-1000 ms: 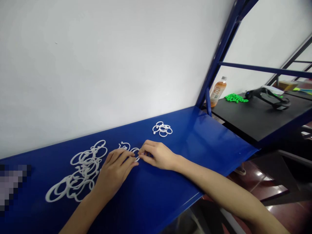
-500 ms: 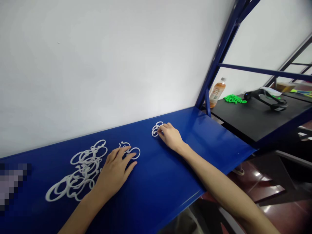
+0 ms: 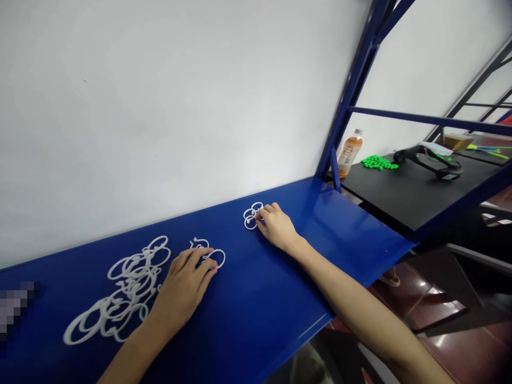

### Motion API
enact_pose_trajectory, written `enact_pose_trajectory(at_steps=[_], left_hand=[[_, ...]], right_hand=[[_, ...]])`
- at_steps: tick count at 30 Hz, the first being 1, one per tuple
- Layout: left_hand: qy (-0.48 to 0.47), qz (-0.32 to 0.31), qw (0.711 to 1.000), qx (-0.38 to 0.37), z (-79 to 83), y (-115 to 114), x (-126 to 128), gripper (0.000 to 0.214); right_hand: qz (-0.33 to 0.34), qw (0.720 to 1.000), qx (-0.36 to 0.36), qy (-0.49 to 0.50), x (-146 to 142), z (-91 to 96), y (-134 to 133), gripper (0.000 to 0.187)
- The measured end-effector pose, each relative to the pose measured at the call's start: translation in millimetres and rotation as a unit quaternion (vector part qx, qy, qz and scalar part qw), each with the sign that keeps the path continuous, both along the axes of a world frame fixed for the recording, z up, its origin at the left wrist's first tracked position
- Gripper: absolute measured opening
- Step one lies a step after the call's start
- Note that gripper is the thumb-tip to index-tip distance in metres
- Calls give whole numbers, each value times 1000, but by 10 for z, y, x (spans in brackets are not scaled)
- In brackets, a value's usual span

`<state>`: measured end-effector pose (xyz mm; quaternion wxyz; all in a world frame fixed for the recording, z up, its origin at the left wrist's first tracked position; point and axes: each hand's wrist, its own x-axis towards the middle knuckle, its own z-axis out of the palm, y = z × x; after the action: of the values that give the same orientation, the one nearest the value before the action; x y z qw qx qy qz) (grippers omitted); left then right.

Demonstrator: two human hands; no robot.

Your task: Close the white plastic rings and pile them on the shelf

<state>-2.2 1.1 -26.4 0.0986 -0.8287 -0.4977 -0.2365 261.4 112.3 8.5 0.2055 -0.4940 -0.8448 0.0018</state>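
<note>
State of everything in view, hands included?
White ring: partly hidden, closure unclear
Second ring: partly hidden
Small cluster: overlapping rings, partly hidden
Large pile: overlapping rings
Left hand: at white ring, grip unclear
Right hand: at small cluster, grip unclear
Bottle: standing, capped
Green pieces: heaped
Black device: power unclear

We seem in workshop: blue workbench [image 3: 256, 304], blue metal frame [image 3: 344, 109], black worktop [image 3: 400, 197] with green pieces [image 3: 378, 162], tiled floor [image 3: 412, 289].

Illumination: diffuse, moderately bright; wide-angle view.
Wall [image 3: 200, 106] evenly lit. Tabletop [image 3: 260, 288] glossy: sheen at 3 o'clock, darkening toward 7 o'clock. Floor tiles [image 3: 416, 298] show glare at 4 o'clock. Pixelated patch [image 3: 14, 305] at 8 o'clock; detail unreadable.
</note>
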Motion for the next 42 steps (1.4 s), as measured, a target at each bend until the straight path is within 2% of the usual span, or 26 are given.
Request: enact_pose_trajectory(at_steps=[5,8,10,13,16,21,26,34,38,42], left_hand=[[-5,-10,1000,8,38,-10,22,18],[-9,-13,1000,19,64,-16,35,17],[-14,-14,999,30,84,-22,43,17],[-17,-18,998,52,105,-34,47,17],[-7,-30,997,68,114,-48,46,20],[-14,-46,996,76,128,-56,71,21],[-44,-22,996,73,123,-36,75,33],[-45,-32,998,10,128,-51,70,20],[-33,-25,999,28,150,-68,96,17],[-31,-4,998,56,146,-86,123,21]], right_hand=[[8,998,37,44,-16,50,-33,14],[44,995,40,82,-63,105,-117,15],[98,989,15,113,-118,115,-191,15],[193,967,-64,154,-224,71,-304,18],[245,944,-139,171,-321,-6,-393,24],[245,935,-177,185,-375,-62,-435,17],[245,935,-175,191,-354,-59,-417,11],[265,939,-162,151,-373,-84,-469,9],[289,934,-152,144,-386,-99,-503,3],[318,927,-145,138,-406,-100,-539,8]])
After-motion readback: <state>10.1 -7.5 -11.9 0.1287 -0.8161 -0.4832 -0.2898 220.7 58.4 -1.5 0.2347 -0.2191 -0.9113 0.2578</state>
